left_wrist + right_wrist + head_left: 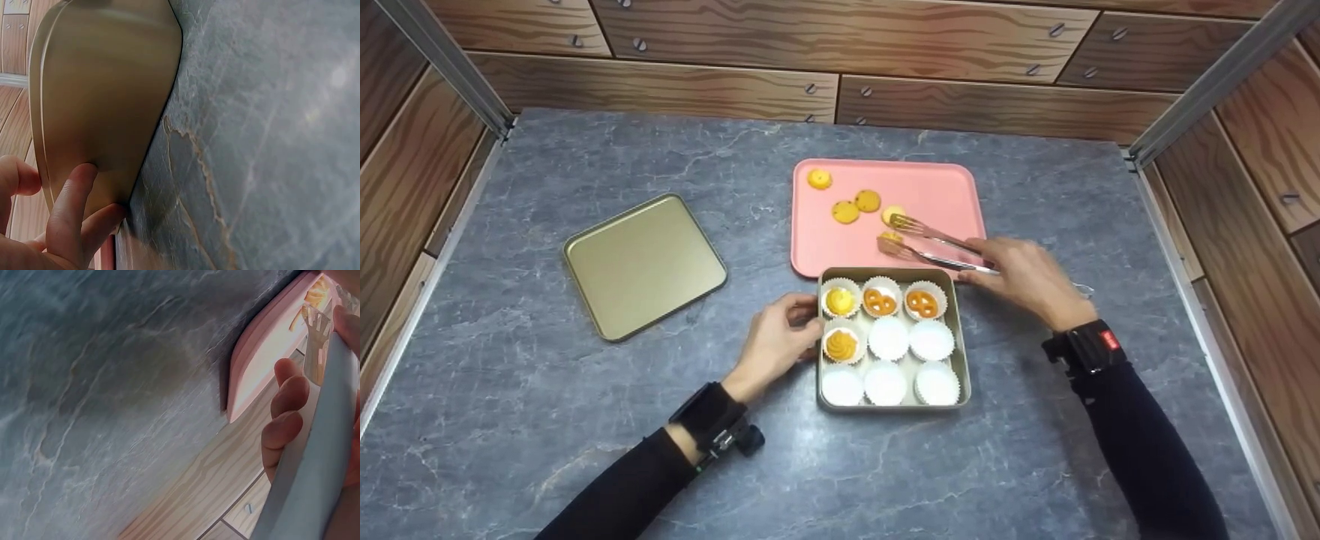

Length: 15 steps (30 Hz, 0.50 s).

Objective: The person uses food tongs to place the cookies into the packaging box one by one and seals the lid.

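My right hand grips metal tongs with slotted, fork-like ends. Their spread tips overlap a pale round cookie and a golden cookie on the pink tray. In the right wrist view, fingers curl round the tongs' handle. My left hand touches the left side of a square gold tin, fingertips against its outer wall. White paper cups fill the tin. The back row holds a yellow cookie and two pretzels; a swirled cookie sits in the middle row's left cup.
Two speckled round cookies and a yellow cookie lie on the tray's left part. A gold lid rests on the grey marbled table at left. Wood-patterned panels stand around the table.
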Motion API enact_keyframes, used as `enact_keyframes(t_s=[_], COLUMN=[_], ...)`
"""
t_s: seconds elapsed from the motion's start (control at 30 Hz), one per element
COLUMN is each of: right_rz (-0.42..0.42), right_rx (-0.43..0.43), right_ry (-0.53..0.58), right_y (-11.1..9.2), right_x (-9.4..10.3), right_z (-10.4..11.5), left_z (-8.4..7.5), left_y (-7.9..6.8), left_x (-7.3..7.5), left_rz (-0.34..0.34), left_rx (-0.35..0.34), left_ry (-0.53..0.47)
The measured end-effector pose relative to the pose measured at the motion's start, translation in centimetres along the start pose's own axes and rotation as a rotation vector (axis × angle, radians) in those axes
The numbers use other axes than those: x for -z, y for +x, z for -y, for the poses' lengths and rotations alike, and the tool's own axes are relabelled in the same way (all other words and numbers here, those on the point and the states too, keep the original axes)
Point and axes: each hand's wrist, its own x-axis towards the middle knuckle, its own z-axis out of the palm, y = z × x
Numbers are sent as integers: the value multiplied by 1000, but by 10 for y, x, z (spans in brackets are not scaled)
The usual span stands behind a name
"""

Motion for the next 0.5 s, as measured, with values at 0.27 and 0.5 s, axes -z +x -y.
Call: enact_keyframes(t_s=[0.27, 0.5], right_rz=[-23, -52], right_rx=[21, 35], right_ry=[13, 40], right_y=[-4, -7], right_x=[-3, -1], right_z=[-6, -6], left_z=[1, 1], left_y=[0, 0], left_x=[0, -1], left_rz=[-2, -1], left_rx=[-19, 3], left_ry=[-2, -10])
